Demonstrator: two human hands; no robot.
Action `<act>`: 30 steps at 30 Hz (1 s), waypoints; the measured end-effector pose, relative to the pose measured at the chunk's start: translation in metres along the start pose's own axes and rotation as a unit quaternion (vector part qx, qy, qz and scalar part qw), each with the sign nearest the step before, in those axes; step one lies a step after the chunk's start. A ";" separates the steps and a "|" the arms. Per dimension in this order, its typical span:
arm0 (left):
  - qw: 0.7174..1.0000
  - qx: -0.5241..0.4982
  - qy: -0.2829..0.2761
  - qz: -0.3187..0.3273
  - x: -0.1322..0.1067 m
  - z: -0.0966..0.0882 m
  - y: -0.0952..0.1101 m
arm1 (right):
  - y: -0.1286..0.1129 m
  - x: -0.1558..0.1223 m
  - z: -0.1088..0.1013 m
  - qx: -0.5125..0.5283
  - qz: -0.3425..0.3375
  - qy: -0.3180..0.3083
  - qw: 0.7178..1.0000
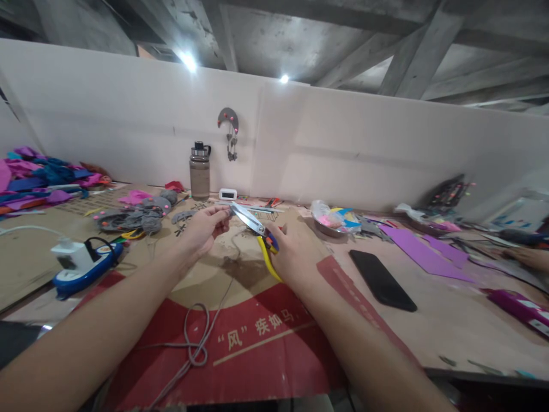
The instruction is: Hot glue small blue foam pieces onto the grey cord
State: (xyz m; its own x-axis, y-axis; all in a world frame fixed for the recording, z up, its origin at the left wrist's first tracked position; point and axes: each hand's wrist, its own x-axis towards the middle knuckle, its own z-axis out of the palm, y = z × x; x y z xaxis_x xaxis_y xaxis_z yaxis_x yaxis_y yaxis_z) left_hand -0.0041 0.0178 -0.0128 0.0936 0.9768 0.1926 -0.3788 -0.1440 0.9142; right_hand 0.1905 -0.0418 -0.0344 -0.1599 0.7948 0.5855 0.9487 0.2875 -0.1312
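Note:
My right hand [294, 252] is closed round the yellow-and-blue handles of a pair of scissors [257, 228], whose blades point up and left toward my left hand. My left hand [205, 228] pinches a small grey piece [230, 210] right at the blade tips. A grey cord [201, 337] hangs from near my left hand and loops on the red-and-brown cardboard [257, 337] that covers the table in front of me.
A black phone [381, 280] lies to the right. A blue-and-white power strip with a charger [83, 264] sits at left. Grey felt pieces [137, 217], a water bottle [199, 170], a metal bowl [328, 220], purple sheets [418, 249] and coloured scraps [38, 180] lie behind.

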 end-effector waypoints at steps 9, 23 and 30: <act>0.999 -0.028 0.001 -0.032 -0.006 0.005 0.006 | -0.002 -0.002 0.000 -0.078 0.004 -0.017 0.997; 0.998 -0.050 0.012 -0.049 -0.003 0.004 0.006 | -0.003 -0.002 -0.005 -0.120 -0.018 -0.051 0.991; 0.997 -0.046 0.013 -0.062 -0.002 0.003 0.005 | -0.006 -0.005 -0.002 -0.143 -0.027 -0.046 0.988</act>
State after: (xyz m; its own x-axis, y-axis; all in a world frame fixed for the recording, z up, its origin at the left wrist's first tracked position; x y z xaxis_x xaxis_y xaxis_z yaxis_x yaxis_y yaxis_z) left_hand -0.0037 0.0150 -0.0080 0.1204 0.9903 0.0699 -0.4489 -0.0084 0.8935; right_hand 0.1860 -0.0485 -0.0345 -0.2246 0.8309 0.5090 0.9742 0.1794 0.1370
